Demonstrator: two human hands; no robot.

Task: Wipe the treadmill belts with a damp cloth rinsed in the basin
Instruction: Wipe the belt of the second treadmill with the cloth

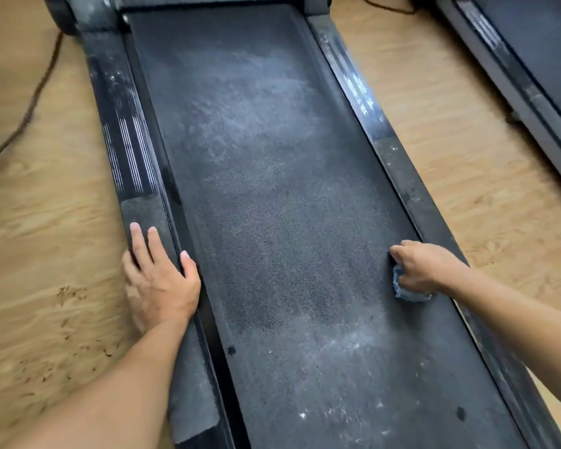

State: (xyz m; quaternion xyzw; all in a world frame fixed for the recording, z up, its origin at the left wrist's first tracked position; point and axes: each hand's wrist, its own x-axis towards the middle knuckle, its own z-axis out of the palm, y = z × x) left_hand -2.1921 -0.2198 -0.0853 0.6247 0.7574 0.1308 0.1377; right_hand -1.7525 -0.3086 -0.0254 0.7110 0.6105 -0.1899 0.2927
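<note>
At the far left of the frame a dark cable [36, 92] trails over the wooden floor [30, 254]; just right of it my left hand [161, 280] lies flat on the left side rail [136, 163], fingers straight and holding nothing, thumb over the rail's inner edge, bracing me; the belt [272, 189] fills the middle, black and grainy, with pale dust clouded across its upper stretch and white flecks scattered toward the bottom of the frame, while a band level with my hands looks darker and cleaner; at the belt's right edge the cloth [410, 293] sits bunched, small, blue and crumpled, pressed onto the belt under my right hand [421, 267], whose fingers curl round it; I judge I am mid-wipe on this belt, with most of it yet to do; the next stroke calls for firm pressure and a long drag leftward across the dusty patches, and probably a rinse soon, though no basin shows here; a second treadmill [531, 59] waits at the upper right.
</note>
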